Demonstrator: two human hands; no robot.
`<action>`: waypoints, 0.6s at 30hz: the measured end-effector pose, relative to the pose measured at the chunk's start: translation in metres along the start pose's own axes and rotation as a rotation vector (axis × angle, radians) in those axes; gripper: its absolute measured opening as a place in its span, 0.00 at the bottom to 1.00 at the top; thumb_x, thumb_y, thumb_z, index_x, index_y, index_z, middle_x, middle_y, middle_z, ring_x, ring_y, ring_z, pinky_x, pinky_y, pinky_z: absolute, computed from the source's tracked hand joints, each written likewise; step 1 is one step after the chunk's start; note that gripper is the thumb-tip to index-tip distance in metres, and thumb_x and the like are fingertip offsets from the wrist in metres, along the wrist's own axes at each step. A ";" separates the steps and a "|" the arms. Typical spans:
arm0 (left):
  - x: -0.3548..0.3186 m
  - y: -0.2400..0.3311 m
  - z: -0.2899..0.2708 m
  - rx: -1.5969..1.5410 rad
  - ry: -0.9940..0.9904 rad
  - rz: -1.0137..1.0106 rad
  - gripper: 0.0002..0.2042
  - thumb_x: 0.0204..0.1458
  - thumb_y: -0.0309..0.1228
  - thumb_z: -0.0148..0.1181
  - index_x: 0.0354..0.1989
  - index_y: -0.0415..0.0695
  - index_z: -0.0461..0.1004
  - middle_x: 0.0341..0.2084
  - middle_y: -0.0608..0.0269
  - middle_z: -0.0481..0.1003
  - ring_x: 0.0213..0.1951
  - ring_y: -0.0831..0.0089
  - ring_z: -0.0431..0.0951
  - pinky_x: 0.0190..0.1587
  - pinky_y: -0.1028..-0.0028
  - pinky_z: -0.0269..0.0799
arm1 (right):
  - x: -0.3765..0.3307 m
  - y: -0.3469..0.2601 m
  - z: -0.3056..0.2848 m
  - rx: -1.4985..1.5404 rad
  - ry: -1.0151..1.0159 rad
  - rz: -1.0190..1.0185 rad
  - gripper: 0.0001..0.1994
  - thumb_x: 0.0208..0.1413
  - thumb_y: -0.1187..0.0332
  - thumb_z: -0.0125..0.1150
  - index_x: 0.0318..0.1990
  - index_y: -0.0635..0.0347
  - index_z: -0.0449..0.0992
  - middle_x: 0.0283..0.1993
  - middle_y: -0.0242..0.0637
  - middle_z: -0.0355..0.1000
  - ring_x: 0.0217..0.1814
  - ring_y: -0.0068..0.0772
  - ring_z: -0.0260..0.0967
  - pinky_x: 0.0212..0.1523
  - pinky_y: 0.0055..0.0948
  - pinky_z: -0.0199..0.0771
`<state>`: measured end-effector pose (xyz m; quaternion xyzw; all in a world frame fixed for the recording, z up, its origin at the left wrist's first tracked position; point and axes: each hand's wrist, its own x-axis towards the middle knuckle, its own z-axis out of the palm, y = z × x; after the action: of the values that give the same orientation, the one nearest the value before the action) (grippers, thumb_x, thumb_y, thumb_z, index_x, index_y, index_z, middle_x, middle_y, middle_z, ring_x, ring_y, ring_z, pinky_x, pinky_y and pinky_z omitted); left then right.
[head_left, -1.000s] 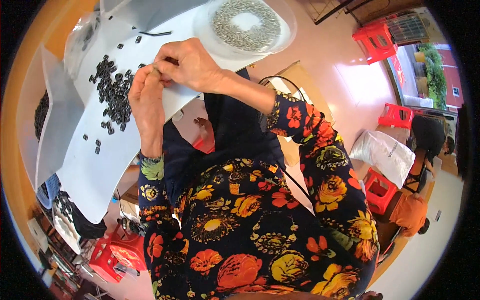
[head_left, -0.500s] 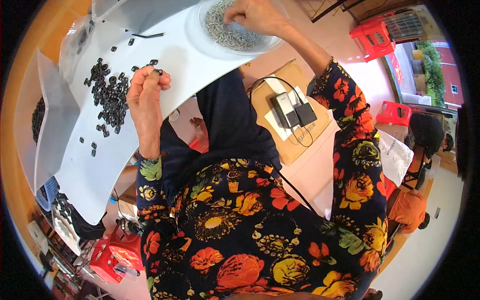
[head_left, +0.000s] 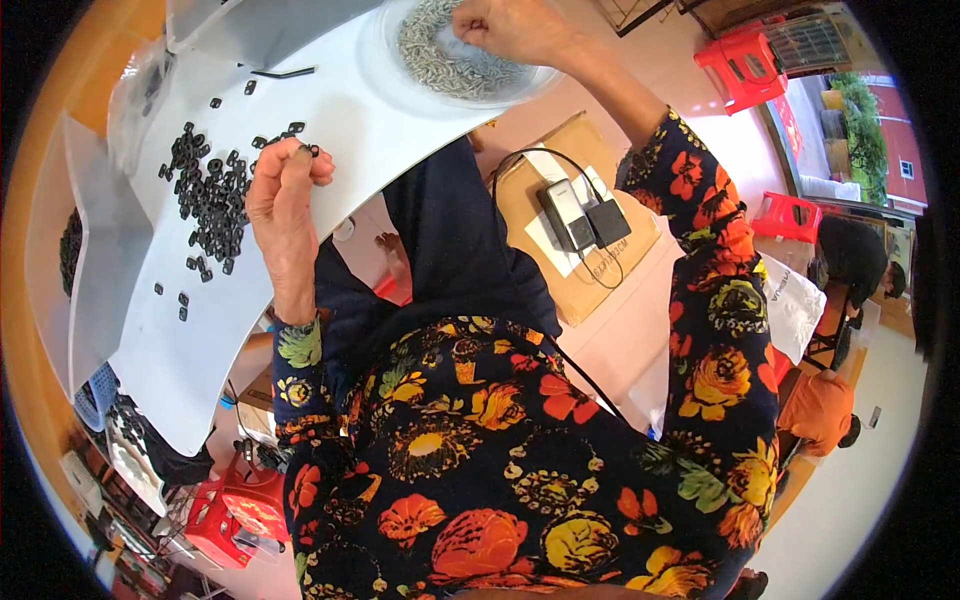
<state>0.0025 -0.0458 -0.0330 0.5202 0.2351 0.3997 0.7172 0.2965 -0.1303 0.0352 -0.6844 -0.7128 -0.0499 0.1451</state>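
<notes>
My left hand (head_left: 283, 187) pinches a small black plastic piece (head_left: 307, 150) between thumb and fingertips above the white table (head_left: 190, 330). A heap of the same black pieces (head_left: 212, 195) lies on the table just left of that hand. My right hand (head_left: 510, 25) reaches into a clear round dish (head_left: 530, 88) full of small silvery metal parts (head_left: 445, 60), fingers closed among them; what it grips is hidden.
A cardboard box (head_left: 570, 225) with a black device and cable (head_left: 585, 222) sits below the table edge. Red plastic stools (head_left: 745, 68) stand on the floor at right. Other people (head_left: 850, 262) sit at far right. White trays (head_left: 95, 260) line the table's left side.
My right hand left the left hand, swung right and reached into the dish of metal parts. The left hand stayed over the table holding its black piece.
</notes>
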 end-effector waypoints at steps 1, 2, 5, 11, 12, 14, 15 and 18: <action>-0.001 0.000 0.000 0.009 0.001 -0.004 0.05 0.56 0.25 0.51 0.38 0.38 0.72 0.26 0.63 0.75 0.29 0.78 0.71 0.36 0.79 0.67 | 0.002 0.003 -0.002 0.097 -0.108 0.118 0.05 0.40 0.71 0.56 0.24 0.61 0.77 0.24 0.48 0.71 0.29 0.46 0.71 0.34 0.39 0.71; -0.001 0.000 0.000 0.010 0.006 -0.001 0.05 0.56 0.25 0.51 0.38 0.38 0.72 0.26 0.63 0.75 0.29 0.78 0.71 0.36 0.79 0.67 | 0.006 0.000 -0.005 0.098 -0.109 0.112 0.05 0.40 0.71 0.56 0.24 0.61 0.77 0.24 0.48 0.71 0.29 0.46 0.71 0.34 0.39 0.71; -0.001 0.000 -0.002 0.050 0.024 0.000 0.06 0.55 0.25 0.52 0.38 0.38 0.72 0.26 0.63 0.75 0.28 0.79 0.71 0.35 0.79 0.68 | 0.011 -0.018 -0.021 -0.068 -0.039 0.020 0.06 0.41 0.70 0.56 0.23 0.61 0.77 0.24 0.49 0.72 0.30 0.47 0.72 0.33 0.38 0.71; 0.000 -0.002 0.001 0.059 0.018 0.012 0.06 0.55 0.25 0.52 0.38 0.37 0.72 0.25 0.63 0.75 0.28 0.79 0.72 0.35 0.79 0.68 | 0.021 -0.019 0.015 0.019 -0.045 0.249 0.08 0.42 0.69 0.55 0.23 0.65 0.77 0.26 0.53 0.72 0.29 0.51 0.72 0.34 0.41 0.72; 0.001 -0.003 0.000 0.055 0.005 0.024 0.06 0.55 0.25 0.52 0.38 0.37 0.72 0.26 0.63 0.75 0.28 0.79 0.72 0.35 0.79 0.68 | 0.024 -0.019 0.018 -0.022 -0.055 0.285 0.09 0.42 0.69 0.55 0.23 0.66 0.77 0.26 0.54 0.72 0.29 0.51 0.72 0.34 0.42 0.72; 0.001 -0.003 -0.002 0.049 -0.008 0.036 0.06 0.55 0.24 0.52 0.39 0.37 0.72 0.26 0.62 0.75 0.28 0.79 0.72 0.35 0.79 0.68 | 0.026 -0.019 0.019 -0.065 -0.066 0.319 0.09 0.42 0.69 0.54 0.23 0.67 0.77 0.25 0.54 0.72 0.29 0.51 0.72 0.34 0.43 0.72; 0.000 -0.003 -0.001 0.054 0.003 0.023 0.06 0.55 0.24 0.52 0.39 0.37 0.71 0.26 0.62 0.76 0.28 0.79 0.72 0.35 0.78 0.68 | 0.027 -0.019 0.017 -0.036 -0.093 0.312 0.09 0.41 0.69 0.54 0.23 0.67 0.77 0.25 0.54 0.72 0.29 0.51 0.72 0.34 0.43 0.72; -0.001 -0.004 -0.002 0.061 0.016 0.016 0.06 0.55 0.24 0.52 0.39 0.37 0.71 0.26 0.62 0.76 0.28 0.79 0.73 0.35 0.78 0.68 | 0.026 -0.017 0.005 0.057 -0.121 0.237 0.09 0.41 0.70 0.55 0.23 0.67 0.77 0.25 0.54 0.71 0.29 0.51 0.72 0.32 0.42 0.71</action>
<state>0.0015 -0.0453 -0.0373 0.5404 0.2485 0.4022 0.6960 0.2790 -0.1048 0.0399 -0.7609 -0.6358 0.0295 0.1261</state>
